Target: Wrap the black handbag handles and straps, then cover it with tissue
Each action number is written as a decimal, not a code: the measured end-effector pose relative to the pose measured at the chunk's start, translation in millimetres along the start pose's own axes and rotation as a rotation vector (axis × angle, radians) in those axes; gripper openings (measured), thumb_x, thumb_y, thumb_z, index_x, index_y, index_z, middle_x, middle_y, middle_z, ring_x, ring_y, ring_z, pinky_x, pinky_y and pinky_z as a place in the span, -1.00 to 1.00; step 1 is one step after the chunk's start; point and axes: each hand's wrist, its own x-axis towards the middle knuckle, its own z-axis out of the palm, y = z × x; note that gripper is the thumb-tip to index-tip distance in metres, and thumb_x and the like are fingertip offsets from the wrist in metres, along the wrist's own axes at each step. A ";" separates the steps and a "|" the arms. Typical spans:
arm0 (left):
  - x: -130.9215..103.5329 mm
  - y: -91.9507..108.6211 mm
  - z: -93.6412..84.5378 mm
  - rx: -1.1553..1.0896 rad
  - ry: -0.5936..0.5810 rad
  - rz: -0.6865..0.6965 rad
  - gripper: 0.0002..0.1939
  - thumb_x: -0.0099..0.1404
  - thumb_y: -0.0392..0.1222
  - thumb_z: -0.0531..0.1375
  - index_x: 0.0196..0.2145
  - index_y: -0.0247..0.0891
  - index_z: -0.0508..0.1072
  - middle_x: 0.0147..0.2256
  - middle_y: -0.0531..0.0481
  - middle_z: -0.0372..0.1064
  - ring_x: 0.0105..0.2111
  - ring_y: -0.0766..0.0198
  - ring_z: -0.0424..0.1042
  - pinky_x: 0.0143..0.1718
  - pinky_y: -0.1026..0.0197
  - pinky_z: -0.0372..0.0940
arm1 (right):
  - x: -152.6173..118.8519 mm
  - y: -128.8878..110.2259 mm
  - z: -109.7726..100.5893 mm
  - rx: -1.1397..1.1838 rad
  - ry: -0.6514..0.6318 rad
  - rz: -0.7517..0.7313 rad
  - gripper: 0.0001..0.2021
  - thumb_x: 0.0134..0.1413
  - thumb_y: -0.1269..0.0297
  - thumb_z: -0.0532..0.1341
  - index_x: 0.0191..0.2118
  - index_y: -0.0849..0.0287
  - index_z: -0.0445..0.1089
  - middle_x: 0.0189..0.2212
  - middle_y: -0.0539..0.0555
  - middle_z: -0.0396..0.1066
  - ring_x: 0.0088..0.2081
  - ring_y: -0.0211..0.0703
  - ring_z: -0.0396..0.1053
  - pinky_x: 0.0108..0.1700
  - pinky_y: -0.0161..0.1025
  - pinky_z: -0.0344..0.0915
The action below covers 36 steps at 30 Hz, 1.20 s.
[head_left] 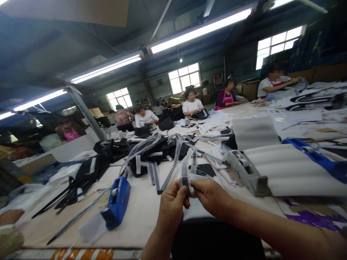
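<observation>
My left hand (175, 202) and my right hand (211, 195) meet low in the middle of the head view. Both are closed on a black strap wrapped in whitish translucent film (185, 172), whose loop rises above my fingers. Thumb and fingers of each hand pinch it, the hands nearly touching. Below them lies a black piece (217, 238) with a white area at its top, close to my body. Beyond my hands, a pile of black bags (151, 148) carries more film-wrapped straps (175, 162).
A blue tape dispenser (116, 202) stands to the left, a grey tape dispenser (248, 173) to the right. White foam sheets (295, 169) lie beside another blue dispenser (317, 157). Several people sit around the far side of the table, one person (192, 106) handling a black bag.
</observation>
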 end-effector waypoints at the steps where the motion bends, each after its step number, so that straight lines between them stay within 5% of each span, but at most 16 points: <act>1: 0.4 0.1 1.3 -0.031 -0.006 -0.025 -0.73 0.28 -0.01 0.25 -0.26 -0.30 0.43 -0.45 -0.01 0.46 -0.62 0.43 0.25 -0.54 0.34 0.14 | -1.1 0.9 0.1 -0.086 -0.008 -0.021 -0.80 0.11 0.49 0.06 -0.35 0.18 0.42 -0.42 0.06 0.44 -0.37 -0.19 0.35 -0.27 -0.29 0.20; 6: -0.1 -2.6 3.7 -0.170 -0.043 -0.214 -0.65 0.17 0.00 0.34 -0.28 -0.32 0.39 -0.43 -0.04 0.47 -0.60 0.41 0.32 -0.56 0.36 0.14 | -2.8 2.4 -0.1 -0.318 0.011 -0.149 -0.80 0.17 0.48 0.05 -0.30 0.23 0.42 -0.40 0.14 0.42 -0.40 -0.18 0.31 -0.32 -0.27 0.18; 13: -1.0 -14.2 -3.0 -0.285 -0.125 -0.430 -0.65 0.03 -0.04 0.43 -0.40 -0.38 0.50 -0.44 -0.02 0.36 -0.55 0.47 0.22 -0.59 0.40 -0.07 | 2.0 15.1 7.8 -0.176 0.054 -0.228 -0.77 0.19 0.47 0.03 -0.44 0.19 0.34 -0.47 0.07 0.33 -0.42 -0.20 0.25 -0.33 -0.27 0.19; 17: -2.4 -13.7 -4.4 -0.111 0.062 -0.231 -0.72 0.11 -0.02 0.39 -0.41 -0.32 0.55 -0.49 0.08 0.22 -0.57 0.47 0.05 -0.56 0.36 -0.06 | 4.3 11.8 -2.9 0.025 0.185 -0.068 -0.82 0.20 0.35 0.09 -0.22 0.21 0.43 -0.30 0.13 0.40 -0.25 -0.13 0.32 -0.15 -0.19 0.25; 22: -12.0 -11.8 6.5 0.181 0.156 0.150 -0.81 0.23 -0.11 0.30 -0.50 -0.22 0.56 -0.44 0.02 0.20 -0.38 0.27 0.24 -0.32 0.26 0.18 | 4.4 -5.3 -5.3 0.656 -0.065 0.442 -0.65 0.06 -0.02 0.22 -0.48 0.20 0.35 -0.67 -0.11 0.11 -0.61 -0.35 0.02 -0.56 -0.33 -0.02; 26: -18.6 -14.6 13.2 0.209 0.168 0.236 -0.76 0.27 -0.09 0.27 -0.52 -0.20 0.54 -0.48 0.00 0.19 -0.44 0.26 0.22 -0.39 0.24 0.16 | 7.1 -15.2 0.7 0.915 -0.040 0.635 -0.66 -0.16 0.02 0.31 -0.56 0.14 0.23 -0.77 -0.20 -0.06 -0.69 -0.41 -0.20 -0.62 -0.31 -0.29; 29: -18.5 -14.1 5.3 0.165 0.068 0.137 -0.75 0.23 -0.07 0.30 -0.53 -0.24 0.51 -0.47 0.01 0.22 -0.43 0.28 0.21 -0.37 0.25 0.14 | 6.4 -17.9 0.6 0.775 -0.002 0.513 -0.69 -0.12 0.14 0.28 -0.64 0.16 0.19 -0.75 -0.15 0.00 -0.64 -0.38 -0.08 -0.58 -0.31 -0.15; 32: -14.5 -14.4 -5.1 -0.107 -0.087 -0.133 -0.67 0.17 0.04 0.33 -0.48 -0.29 0.44 -0.56 0.12 0.09 -0.56 0.41 0.05 -0.52 0.30 0.00 | 1.1 -14.0 3.0 0.403 0.006 0.212 -0.70 0.03 0.26 0.23 -0.65 0.19 0.23 -0.64 -0.07 0.16 -0.52 -0.31 0.12 -0.44 -0.30 0.04; 36: -7.3 -18.6 -2.5 -0.331 -0.029 -0.286 -0.59 0.09 0.06 0.38 -0.49 -0.31 0.35 -0.63 0.23 -0.08 -0.64 0.51 -0.15 -0.60 0.34 -0.23 | -8.5 -1.8 14.7 -0.061 0.005 -0.152 -0.75 0.20 0.36 0.10 -0.49 0.19 0.37 -0.51 0.05 0.34 -0.45 -0.22 0.25 -0.37 -0.25 0.11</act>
